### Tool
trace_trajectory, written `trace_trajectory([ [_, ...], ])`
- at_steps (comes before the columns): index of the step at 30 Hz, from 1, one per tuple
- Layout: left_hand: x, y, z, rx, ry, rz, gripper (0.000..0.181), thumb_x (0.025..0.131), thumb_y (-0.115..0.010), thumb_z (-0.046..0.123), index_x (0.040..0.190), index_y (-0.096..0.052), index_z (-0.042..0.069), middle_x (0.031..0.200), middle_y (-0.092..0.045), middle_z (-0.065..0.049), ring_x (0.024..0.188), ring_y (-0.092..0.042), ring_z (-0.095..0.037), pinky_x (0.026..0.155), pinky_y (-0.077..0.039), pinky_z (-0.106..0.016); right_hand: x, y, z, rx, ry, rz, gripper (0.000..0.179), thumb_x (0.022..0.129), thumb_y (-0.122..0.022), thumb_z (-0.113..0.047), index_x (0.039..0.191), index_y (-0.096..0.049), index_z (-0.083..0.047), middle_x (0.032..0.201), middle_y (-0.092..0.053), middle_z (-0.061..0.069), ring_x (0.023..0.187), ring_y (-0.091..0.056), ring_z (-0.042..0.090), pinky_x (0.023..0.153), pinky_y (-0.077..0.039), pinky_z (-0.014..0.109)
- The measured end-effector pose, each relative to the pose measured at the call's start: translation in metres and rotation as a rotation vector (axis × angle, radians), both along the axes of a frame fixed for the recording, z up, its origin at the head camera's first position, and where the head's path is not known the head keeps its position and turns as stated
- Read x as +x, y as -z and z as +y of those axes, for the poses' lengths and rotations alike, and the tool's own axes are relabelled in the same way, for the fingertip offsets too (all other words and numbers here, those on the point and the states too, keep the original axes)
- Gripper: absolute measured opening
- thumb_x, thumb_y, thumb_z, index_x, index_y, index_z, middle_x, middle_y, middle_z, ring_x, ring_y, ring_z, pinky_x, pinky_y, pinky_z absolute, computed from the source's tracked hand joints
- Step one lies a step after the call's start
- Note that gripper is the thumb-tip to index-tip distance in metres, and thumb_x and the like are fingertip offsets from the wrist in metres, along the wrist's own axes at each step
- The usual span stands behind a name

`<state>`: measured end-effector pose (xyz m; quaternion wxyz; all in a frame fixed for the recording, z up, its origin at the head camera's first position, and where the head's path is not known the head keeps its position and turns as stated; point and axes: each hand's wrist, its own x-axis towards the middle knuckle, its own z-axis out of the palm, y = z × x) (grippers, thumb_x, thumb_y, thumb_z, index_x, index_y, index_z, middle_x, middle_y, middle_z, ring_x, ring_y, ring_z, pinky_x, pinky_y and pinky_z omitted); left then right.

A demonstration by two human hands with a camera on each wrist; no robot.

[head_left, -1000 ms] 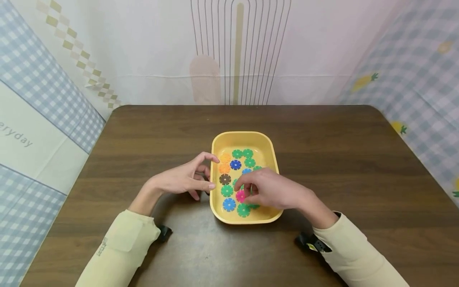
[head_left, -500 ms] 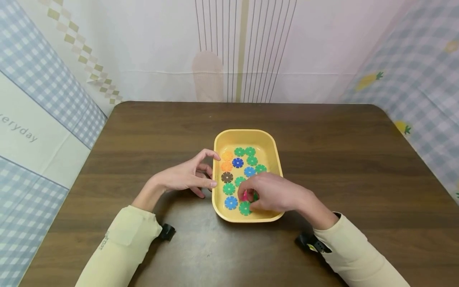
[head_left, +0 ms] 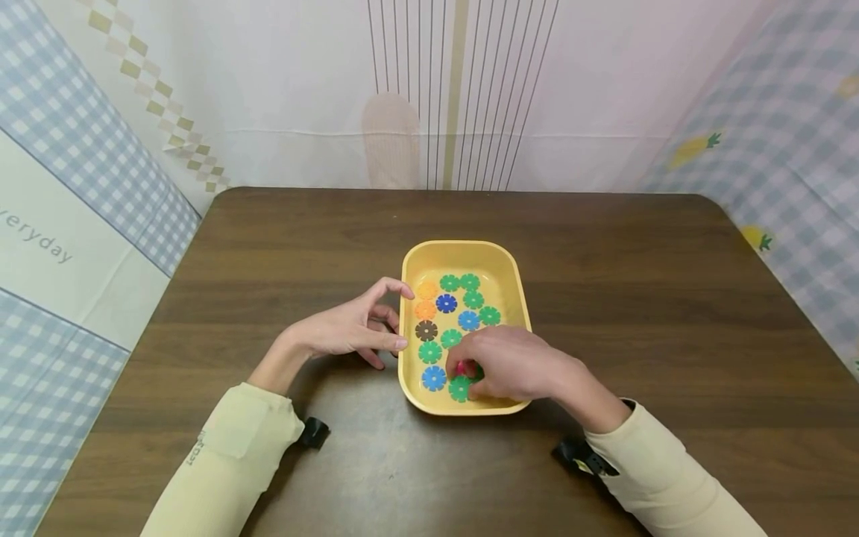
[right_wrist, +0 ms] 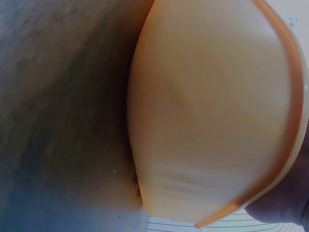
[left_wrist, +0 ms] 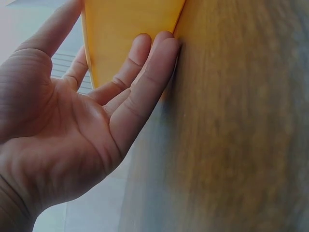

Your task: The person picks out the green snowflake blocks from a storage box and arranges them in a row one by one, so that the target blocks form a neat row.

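Observation:
A yellow plastic tray (head_left: 463,253) stands on the table, with notched snowflake discs lying flat on its floor. My left hand (head_left: 356,324) holds the tray's left side. Its thumb and index finger reach the rim, and in the left wrist view the other fingers (left_wrist: 149,82) bend against the outer wall. Inside the tray's front right part is my right hand (head_left: 513,362), palm down. Its curled fingers and thumb close around a pink snowflake disc (head_left: 461,368), mostly covered by them. A green snowflake disc (head_left: 459,388) lies right at the thumb.
Blue (head_left: 434,378), brown (head_left: 426,330), orange (head_left: 426,309) and more green discs (head_left: 430,352) are spread through the tray. The brown wooden table (head_left: 637,298) ends at a patterned curtain (head_left: 302,89). In the right wrist view, the tray's outer wall (right_wrist: 212,106) fills the middle.
My right hand has lowered over the pink snowflake disc, and its fingers have drawn together around it. The left hand keeps its place on the rim. The head view has shifted slightly.

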<state>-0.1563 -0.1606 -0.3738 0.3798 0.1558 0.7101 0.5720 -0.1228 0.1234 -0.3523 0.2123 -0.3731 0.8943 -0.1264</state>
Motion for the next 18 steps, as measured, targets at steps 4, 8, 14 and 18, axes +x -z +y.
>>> trace_trajectory([
  [4, 0.0, 0.0007, 0.0002, 0.001, -0.001, 0.0, 0.073, 0.099, -0.076, 0.017, 0.152, -0.026, 0.021, 0.116, -0.058, -0.016, 0.102, -0.07, -0.031, 0.078, -0.064, -0.049, 0.0009, 0.001, -0.0006, 0.014, 0.005, 0.016, 0.024, 0.084, -0.088, -0.018, 0.103, -0.078, -0.028, 0.082, -0.062, -0.014, 0.079, -0.054, 0.008, 0.072, -0.045, 0.03],
  [8, 0.0001, 0.0006, 0.0006, -0.001, -0.002, 0.003, 0.073, 0.099, -0.076, 0.017, 0.152, -0.026, 0.021, 0.116, -0.058, -0.016, 0.102, -0.07, -0.031, 0.078, -0.064, -0.049, 0.0013, 0.0014, -0.0013, 0.021, 0.01, 0.023, 0.023, 0.084, -0.088, -0.017, 0.102, -0.078, -0.028, 0.08, -0.061, -0.013, 0.076, -0.054, 0.008, 0.07, -0.044, 0.03],
  [14, 0.0001, 0.0009, 0.0002, -0.006, -0.003, 0.004, 0.072, 0.099, -0.076, 0.017, 0.151, -0.026, 0.023, 0.116, -0.058, -0.016, 0.101, -0.07, -0.031, 0.078, -0.064, -0.049, 0.0026, 0.0018, -0.0016, 0.018, 0.007, 0.031, 0.023, 0.084, -0.089, -0.019, 0.098, -0.073, -0.028, 0.085, -0.06, -0.012, 0.079, -0.053, 0.009, 0.07, -0.044, 0.03],
  [18, 0.0002, 0.0007, -0.0002, -0.007, 0.001, 0.004, 0.073, 0.099, -0.077, 0.018, 0.151, -0.027, 0.023, 0.116, -0.059, -0.016, 0.102, -0.071, -0.031, 0.078, -0.064, -0.049, 0.0036, 0.0019, -0.0012, 0.015, 0.0, 0.043, 0.027, 0.084, -0.089, -0.021, 0.096, -0.067, -0.031, 0.087, -0.058, -0.013, 0.081, -0.053, 0.009, 0.069, -0.044, 0.03],
])
